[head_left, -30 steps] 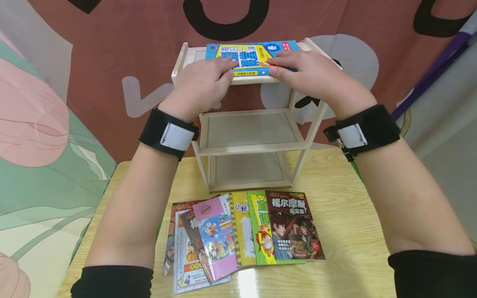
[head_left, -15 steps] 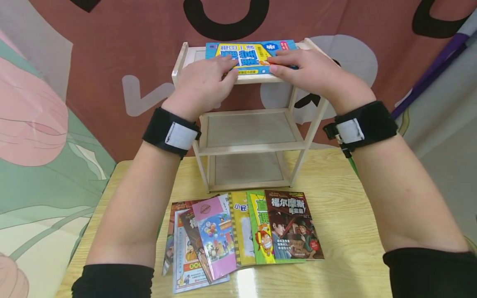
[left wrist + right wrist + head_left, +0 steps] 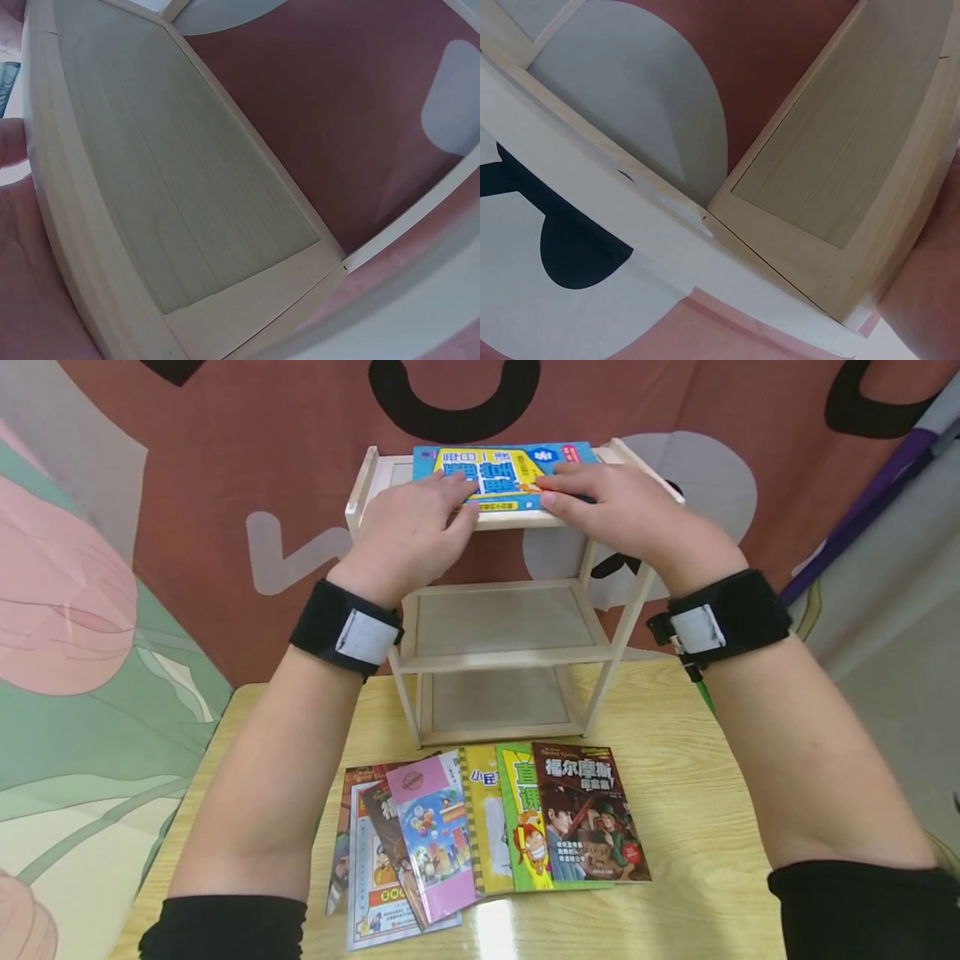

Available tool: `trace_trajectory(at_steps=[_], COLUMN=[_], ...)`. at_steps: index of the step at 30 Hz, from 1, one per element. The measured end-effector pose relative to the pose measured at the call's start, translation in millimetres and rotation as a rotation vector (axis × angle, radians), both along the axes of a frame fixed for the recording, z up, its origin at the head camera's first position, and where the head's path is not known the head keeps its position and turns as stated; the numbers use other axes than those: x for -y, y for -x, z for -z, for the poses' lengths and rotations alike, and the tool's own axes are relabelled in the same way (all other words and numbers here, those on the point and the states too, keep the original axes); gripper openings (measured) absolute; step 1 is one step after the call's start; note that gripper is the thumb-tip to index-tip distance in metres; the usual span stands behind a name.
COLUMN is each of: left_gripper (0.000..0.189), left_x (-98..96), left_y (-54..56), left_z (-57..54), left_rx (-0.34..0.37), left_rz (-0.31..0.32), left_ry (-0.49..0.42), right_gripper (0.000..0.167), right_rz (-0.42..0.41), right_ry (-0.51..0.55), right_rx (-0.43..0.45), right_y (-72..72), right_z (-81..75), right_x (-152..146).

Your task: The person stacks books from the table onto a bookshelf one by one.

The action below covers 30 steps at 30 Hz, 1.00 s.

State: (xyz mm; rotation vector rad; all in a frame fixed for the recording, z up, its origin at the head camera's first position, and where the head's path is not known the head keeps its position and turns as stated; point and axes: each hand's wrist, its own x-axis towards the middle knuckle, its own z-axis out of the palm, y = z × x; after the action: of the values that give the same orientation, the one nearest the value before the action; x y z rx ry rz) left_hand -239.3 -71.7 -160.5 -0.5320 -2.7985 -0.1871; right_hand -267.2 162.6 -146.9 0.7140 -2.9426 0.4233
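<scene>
In the head view, a blue-and-yellow book (image 3: 495, 481) lies flat on the top board of a pale wooden three-tier shelf (image 3: 517, 656), its spine facing me. My left hand (image 3: 416, 527) rests on the book's left part, fingers extended over the cover and thumb by the spine. On the right end, my right hand (image 3: 618, 506) lies with straight fingers on the cover and its thumb at the front edge. Both wrist views look up at the underside of the top board (image 3: 180, 165), with part of my left palm (image 3: 30, 277) and right hand (image 3: 930, 277) beside its front rail.
Several books lie fanned on the wooden table (image 3: 697, 760) before the shelf, among them a pink one (image 3: 435, 839), a yellow one (image 3: 487, 827), a green one (image 3: 528, 827) and a dark brown one (image 3: 596, 814). A patterned cloth (image 3: 225, 443) hangs behind.
The book shifts very slightly left with both hands on it. My right forearm moves a little inward; the left wrist edges slightly right. The books on the table stay put.
</scene>
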Motion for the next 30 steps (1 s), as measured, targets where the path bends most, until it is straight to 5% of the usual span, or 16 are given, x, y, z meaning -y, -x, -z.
trace_trajectory(at_steps=[14,24,30], left_gripper=[0.055,0.059,0.057], left_x=[0.9,5.1,7.8], left_y=[3.4,5.8,-1.1], left_z=[6.1,20.2,32.7], left_rx=[-0.056,-0.225,-0.349], left_rz=[0.0,-0.018,0.038], left_ry=[0.027,0.044,-0.051], right_gripper=[0.056,0.054,0.053], right_rz=[-0.019,-0.018,-0.012], right_ry=[-0.032,-0.063,-0.026], right_rx=[-0.065,-0.248,-0.396], right_y=[1.1,0.1,-2.0], right_z=[4.1,17.7,26.8], right_x=[0,-1,-2])
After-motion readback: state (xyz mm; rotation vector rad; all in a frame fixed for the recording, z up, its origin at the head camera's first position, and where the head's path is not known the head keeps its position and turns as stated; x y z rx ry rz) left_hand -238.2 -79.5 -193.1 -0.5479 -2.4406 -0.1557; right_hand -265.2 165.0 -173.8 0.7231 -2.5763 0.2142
